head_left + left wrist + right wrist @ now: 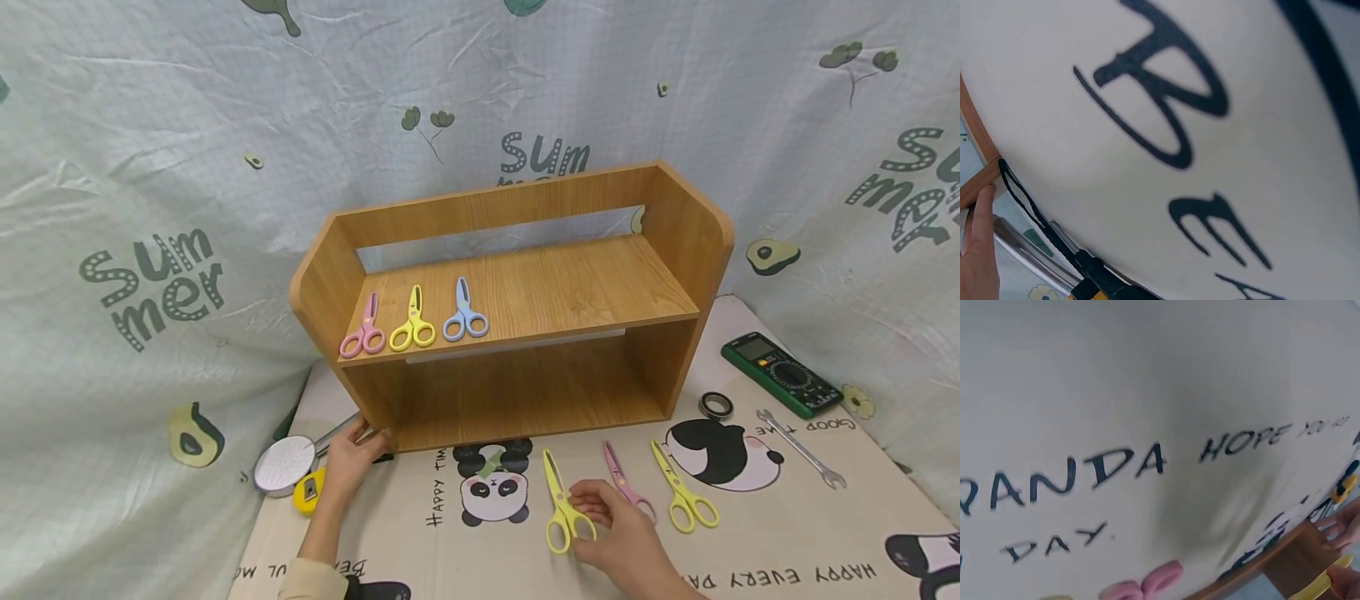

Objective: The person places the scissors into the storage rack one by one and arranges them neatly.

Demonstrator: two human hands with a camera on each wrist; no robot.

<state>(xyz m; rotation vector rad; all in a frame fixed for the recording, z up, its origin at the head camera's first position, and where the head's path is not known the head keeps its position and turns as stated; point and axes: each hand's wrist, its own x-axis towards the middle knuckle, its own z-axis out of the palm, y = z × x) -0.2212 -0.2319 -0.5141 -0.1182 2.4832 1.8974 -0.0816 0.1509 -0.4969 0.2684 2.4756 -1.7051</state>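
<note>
My left hand [354,460] rests against the lower left front corner of the wooden shelf [517,354]. In the left wrist view its fingers [984,219] lie straight against the wood. My right hand [618,537] pinches a pair of yellow scissors [557,492] by the handle, with the blades pointing toward the shelf. Beside that hand lie pink scissors [617,468], partly hidden by it, and a second yellow pair [678,496]. On the upper board, pink scissors [367,321], yellow scissors [414,317] and blue scissors [462,304] stand in a row at the left, blades pointing back.
Right of the shelf lie a green multimeter [783,375], a black ring-shaped bearing [716,406] and a wrench [802,450]. Near my left hand are a yellow tape measure [308,492] and a white round object [285,463]. A printed curtain [187,125] hangs behind.
</note>
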